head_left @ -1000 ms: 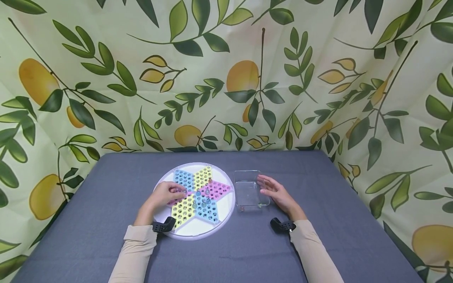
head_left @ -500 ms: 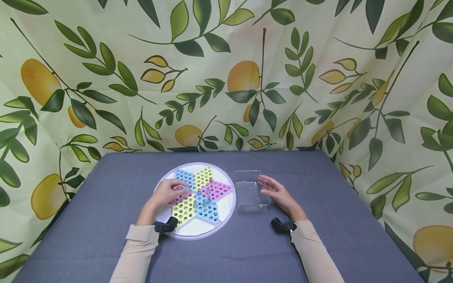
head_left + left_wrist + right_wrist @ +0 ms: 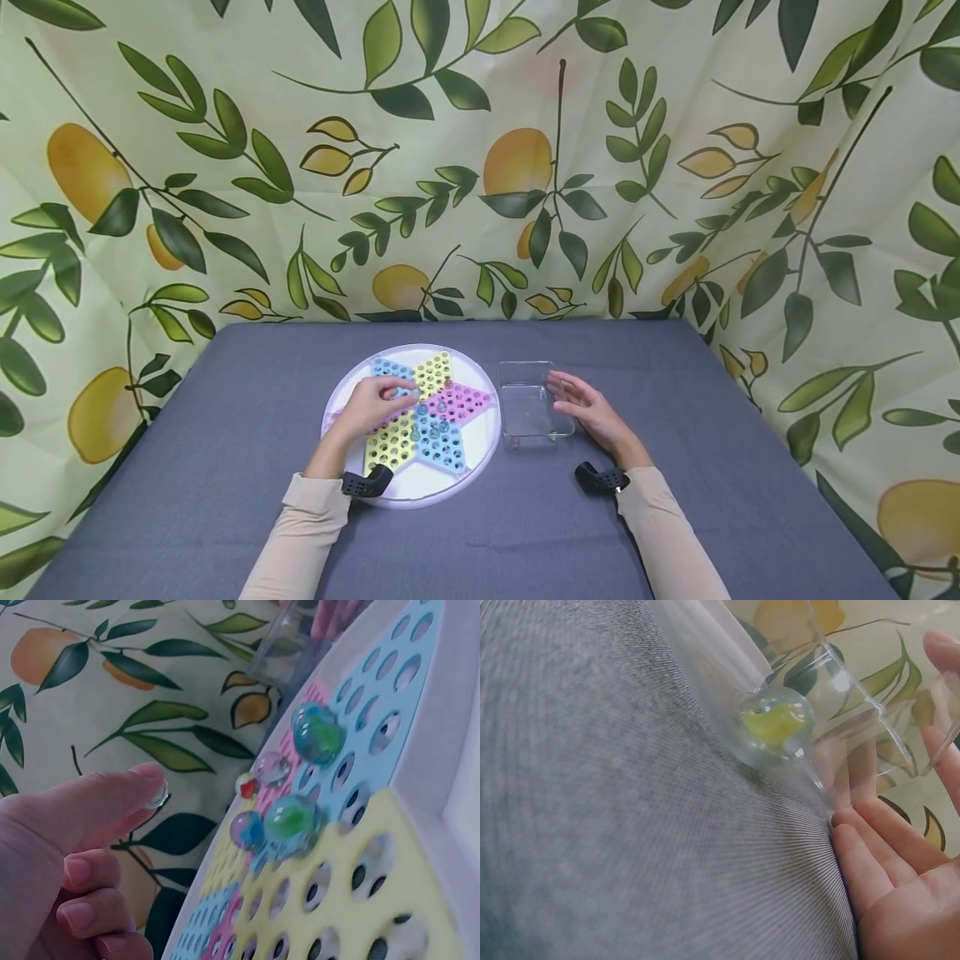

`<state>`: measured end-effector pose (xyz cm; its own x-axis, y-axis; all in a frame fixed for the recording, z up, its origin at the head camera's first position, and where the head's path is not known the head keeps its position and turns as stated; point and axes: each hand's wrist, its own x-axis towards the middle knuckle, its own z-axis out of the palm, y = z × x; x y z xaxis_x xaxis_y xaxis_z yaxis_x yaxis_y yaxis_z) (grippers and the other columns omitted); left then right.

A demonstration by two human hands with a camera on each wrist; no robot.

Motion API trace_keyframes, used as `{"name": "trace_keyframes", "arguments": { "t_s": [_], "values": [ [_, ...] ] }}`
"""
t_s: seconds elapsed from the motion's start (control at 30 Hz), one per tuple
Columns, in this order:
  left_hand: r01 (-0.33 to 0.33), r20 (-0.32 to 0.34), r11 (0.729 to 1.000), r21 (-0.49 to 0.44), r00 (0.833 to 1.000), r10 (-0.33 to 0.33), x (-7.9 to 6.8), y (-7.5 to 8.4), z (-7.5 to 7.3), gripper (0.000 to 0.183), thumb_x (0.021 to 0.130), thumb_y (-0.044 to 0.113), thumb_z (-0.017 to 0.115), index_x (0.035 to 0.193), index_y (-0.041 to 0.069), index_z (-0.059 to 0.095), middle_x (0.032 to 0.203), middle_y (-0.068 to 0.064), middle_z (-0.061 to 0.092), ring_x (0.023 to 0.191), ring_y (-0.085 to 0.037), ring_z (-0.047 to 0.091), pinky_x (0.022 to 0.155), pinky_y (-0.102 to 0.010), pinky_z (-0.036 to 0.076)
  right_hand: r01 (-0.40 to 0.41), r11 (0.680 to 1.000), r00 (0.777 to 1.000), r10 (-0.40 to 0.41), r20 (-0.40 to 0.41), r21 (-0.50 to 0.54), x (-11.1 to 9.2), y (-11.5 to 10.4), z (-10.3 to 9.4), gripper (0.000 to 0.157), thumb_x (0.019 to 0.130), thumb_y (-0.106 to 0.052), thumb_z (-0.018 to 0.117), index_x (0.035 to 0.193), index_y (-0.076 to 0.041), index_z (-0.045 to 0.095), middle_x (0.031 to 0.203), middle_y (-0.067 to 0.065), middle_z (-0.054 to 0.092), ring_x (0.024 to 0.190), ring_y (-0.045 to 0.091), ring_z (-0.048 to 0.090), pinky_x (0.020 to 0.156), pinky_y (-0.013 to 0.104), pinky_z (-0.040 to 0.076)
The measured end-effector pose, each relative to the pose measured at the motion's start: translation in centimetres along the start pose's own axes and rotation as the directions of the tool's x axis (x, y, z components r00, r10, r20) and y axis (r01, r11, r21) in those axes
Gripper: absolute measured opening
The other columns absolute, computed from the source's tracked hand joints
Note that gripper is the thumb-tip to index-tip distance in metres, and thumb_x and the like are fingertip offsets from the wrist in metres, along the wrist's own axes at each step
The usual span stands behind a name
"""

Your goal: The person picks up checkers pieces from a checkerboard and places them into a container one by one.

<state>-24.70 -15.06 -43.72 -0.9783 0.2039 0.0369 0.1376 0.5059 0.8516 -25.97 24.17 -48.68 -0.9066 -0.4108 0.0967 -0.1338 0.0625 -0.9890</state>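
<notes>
My left hand (image 3: 373, 407) is over the left half of a round white Chinese checkers board (image 3: 478, 442) with a blue, yellow and pink star. Thumb and forefinger pinch a clear marble (image 3: 160, 793), mostly covered by the fingertip. Several glass marbles sit in the board's holes, among them a green-cored one (image 3: 291, 816), a purple-blue one (image 3: 247, 829) and a red-flecked one (image 3: 247, 785). On the right, a clear plastic box (image 3: 525, 434) stands beside the board. My right hand (image 3: 594, 414) touches the box's right side, fingers extended. A yellow-swirled marble (image 3: 778, 718) lies in the box's corner.
A dark grey cloth (image 3: 480, 550) covers the table under everything. Behind it hangs a curtain (image 3: 450, 208) printed with leaves and fruit. The box stands close against the board's right rim.
My left hand has moved right across the board toward the star's middle, with the marble between its fingertips. My right hand stays at the box.
</notes>
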Motion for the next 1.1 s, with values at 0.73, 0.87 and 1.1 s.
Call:
{"name": "trace_keyframes", "arguments": {
  "t_s": [0.73, 0.87, 1.1],
  "values": [
    [0.044, 0.005, 0.977, -0.209, 0.999, -0.044, -0.2, 4.1, 4.4, 0.031, 0.086, 0.02, 0.072, 0.114, 0.007, 0.07, 0.056, 0.008, 0.029, 0.053, -0.005, 0.027, 0.05, -0.016, 0.025, -0.02, 1.0, 1.0, 0.02, -0.006, 0.009, -0.1, -0.3, 0.1, 0.065, 0.094, -0.01, 0.059, 0.148, 0.003, 0.027, 0.155, 0.029, 0.025, 0.146, 0.034, 0.027, 0.101, 0.008, 0.039],
    [0.009, 0.015, 0.976, -0.218, 1.0, -0.005, -0.1, 4.7, 5.1, 0.029, 0.085, 0.017, 0.072, 0.111, 0.006, 0.07, 0.054, 0.009, 0.029, 0.051, -0.004, 0.027, 0.048, -0.015, 0.024, -0.03, 1.0, 0.999, 0.03, -0.013, -0.006, -0.1, -0.3, 0.1, 0.065, 0.093, -0.012, 0.06, 0.148, 0.001, 0.028, 0.155, 0.027, 0.026, 0.146, 0.029, 0.03, 0.1, 0.007, 0.038],
    [-0.028, 0.03, 0.976, -0.217, 0.999, 0.036, 0.2, 5.2, 6.3, 0.029, 0.084, 0.016, 0.073, 0.11, 0.003, 0.07, 0.052, 0.009, 0.03, 0.05, -0.002, 0.027, 0.047, -0.014, 0.024, -0.023, 1.0, 1.0, 0.023, -0.016, -0.004, -0.2, -0.2, 0.1, 0.065, 0.093, -0.013, 0.06, 0.148, 0.002, 0.028, 0.155, 0.029, 0.025, 0.14, 0.011, 0.041, 0.1, 0.007, 0.038]
  ]
}}
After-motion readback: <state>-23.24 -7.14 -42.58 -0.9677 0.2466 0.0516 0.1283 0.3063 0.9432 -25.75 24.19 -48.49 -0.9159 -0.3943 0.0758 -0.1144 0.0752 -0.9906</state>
